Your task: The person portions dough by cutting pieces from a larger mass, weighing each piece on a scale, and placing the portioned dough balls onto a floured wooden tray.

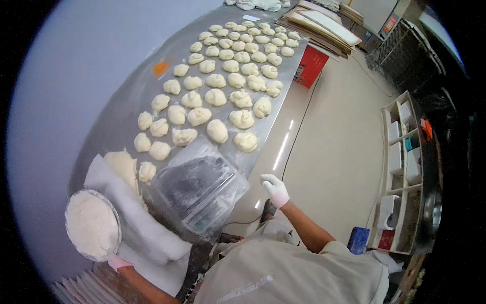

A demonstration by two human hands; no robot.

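Note:
A round basin (119, 238) full of white flour (92, 223) is at the lower left. My left hand (120, 262), in a white and pink glove, grips its near rim; some fingers are hidden by it. Whether something beneath also bears the basin I cannot tell. My right hand (276, 190), in a white glove, hangs off the table's right edge with its fingers curled together and nothing visible in them. Many dough pieces (217, 130) lie in rough rows on the metal table (132, 96). A larger slab of dough (123, 167) is partly under a thick white cloth (136, 210).
Floury clear plastic sheeting (195, 185) covers the table's near end. An orange card (160, 68) lies near the wall. Stacked boards (324, 23) rest at the far end above a red box (311, 66). Right, across the floor, stands a shelf unit (402, 190) beside a blue box (358, 240).

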